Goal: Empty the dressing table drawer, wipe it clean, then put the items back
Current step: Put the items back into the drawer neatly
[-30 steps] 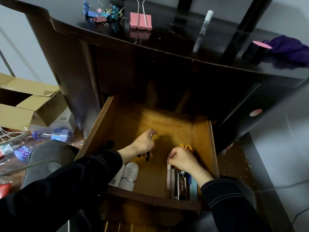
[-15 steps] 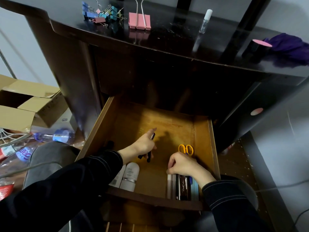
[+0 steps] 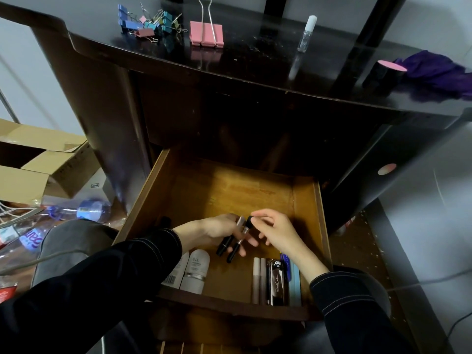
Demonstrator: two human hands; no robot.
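Note:
The wooden drawer (image 3: 304,200) of the dark dressing table (image 3: 255,62) stands pulled out. Over its middle, my left hand (image 3: 212,232) grips two slim black cosmetic tubes (image 3: 229,247) that point down toward me. My right hand (image 3: 277,232) has come up beside it, and its thumb and forefinger pinch the black top end of one tube. Along the drawer's front lie two white bottles (image 3: 195,272), two pale pink tubes (image 3: 258,279), a glossy black case (image 3: 275,283) and light blue sticks (image 3: 295,284). The scissors are hidden under my right hand.
On the tabletop sit small coloured binder clips (image 3: 150,23), a large pink binder clip (image 3: 207,33), a small clear spray bottle (image 3: 306,33), a black cylinder with a pink top (image 3: 384,75) and a purple cloth (image 3: 434,72). Cardboard boxes (image 3: 38,169) and plastic bottles (image 3: 76,210) lie on the floor at left.
My right hand left the items at the drawer's front right and moved up and left to meet my left hand. The left hand now holds two black tubes and has shifted slightly right.

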